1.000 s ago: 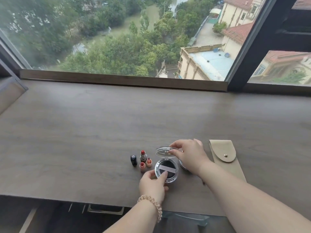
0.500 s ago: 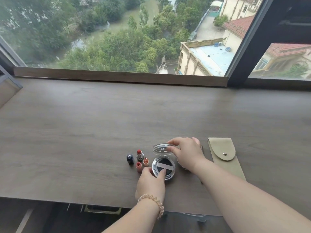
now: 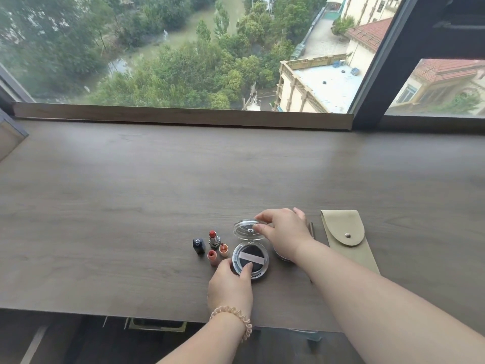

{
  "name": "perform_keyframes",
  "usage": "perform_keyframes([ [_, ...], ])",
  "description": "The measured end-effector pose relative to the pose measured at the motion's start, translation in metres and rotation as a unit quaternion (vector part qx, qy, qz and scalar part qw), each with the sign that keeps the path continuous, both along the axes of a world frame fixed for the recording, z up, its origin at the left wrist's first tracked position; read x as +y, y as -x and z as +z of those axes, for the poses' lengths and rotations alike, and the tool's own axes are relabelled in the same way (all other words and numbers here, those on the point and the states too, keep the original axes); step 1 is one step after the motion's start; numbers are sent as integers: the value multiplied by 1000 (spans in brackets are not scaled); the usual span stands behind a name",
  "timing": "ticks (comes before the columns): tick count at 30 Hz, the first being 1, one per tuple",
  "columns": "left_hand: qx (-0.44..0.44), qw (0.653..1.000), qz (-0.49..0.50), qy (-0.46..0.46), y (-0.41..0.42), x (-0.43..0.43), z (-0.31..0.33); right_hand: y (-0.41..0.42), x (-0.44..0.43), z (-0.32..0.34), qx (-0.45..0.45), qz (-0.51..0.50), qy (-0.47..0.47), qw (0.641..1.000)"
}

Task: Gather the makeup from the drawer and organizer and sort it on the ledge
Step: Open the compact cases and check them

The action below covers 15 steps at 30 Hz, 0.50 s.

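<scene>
A round clear compact lies open near the ledge's front edge. Its base [image 3: 255, 258] holds a dark puff with a pale strap. My left hand [image 3: 230, 285] grips the base's front rim. My right hand [image 3: 284, 233] pinches the hinged clear lid [image 3: 244, 230], which tilts up behind the base. Left of the compact stand an open red lipstick [image 3: 214, 239], a dark lipstick cap [image 3: 199, 245] and two small peach tubes [image 3: 212, 257] [image 3: 223, 249]. Another round item is mostly hidden under my right wrist.
A beige snap-flap pouch [image 3: 346, 239] lies right of my right hand, with a thin pencil [image 3: 311, 229] between them. The wooden ledge [image 3: 157, 193] runs back to the window sill. Below the front edge a drawer with a green tray [image 3: 157, 325] stands open.
My right hand has tipped the clear lid further up and back from the base. My left hand has kept its hold on the base. The camera has dipped slightly.
</scene>
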<state>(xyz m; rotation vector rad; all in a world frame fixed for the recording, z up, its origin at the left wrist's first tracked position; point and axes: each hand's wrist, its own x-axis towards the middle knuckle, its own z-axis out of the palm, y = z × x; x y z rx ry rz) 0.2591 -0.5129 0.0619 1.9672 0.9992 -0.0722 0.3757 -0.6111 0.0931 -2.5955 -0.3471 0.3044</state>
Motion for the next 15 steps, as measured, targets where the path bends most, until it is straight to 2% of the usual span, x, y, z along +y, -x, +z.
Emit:
perform_keyframes([
  [3,-6,1000,5,7,0,0,-2,3,-9,1,-20,-3,-32,999],
  [7,-21,999,23,12,1,2,1,7,-43,-4,-40,-94,-113,988],
  [9,-41,998,42,10,2,1,6,11,-56,-10,-23,-81,-58,995],
  [12,-76,995,60,19,0,-2,16,19,-64,-20,10,7,70,997],
  [15,-99,992,61,53,-3,-6,25,24,-63,-29,39,45,116,991],
])
